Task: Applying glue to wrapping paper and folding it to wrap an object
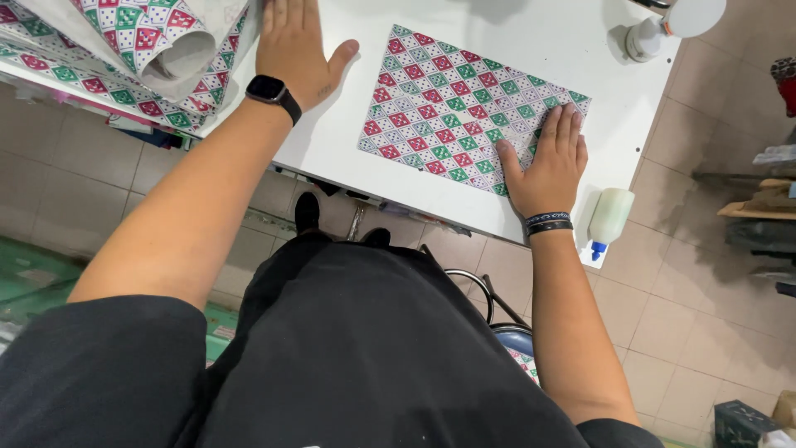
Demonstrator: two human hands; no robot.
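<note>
Your two hands flat and open, right hand pressing one diamond-patterned sheet at centre, left hand on the white desk, two glue bottles at right.

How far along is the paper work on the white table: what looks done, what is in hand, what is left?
Done: a patterned sheet lies cut to a rectangle, flat on the white table. In hand: the right hand presses flat on its near corner, while the left hand rests flat on the table beside the paper roll. Left: the glue bottle lies untouched at the table's edge; no glue or fold shows yet.
</note>
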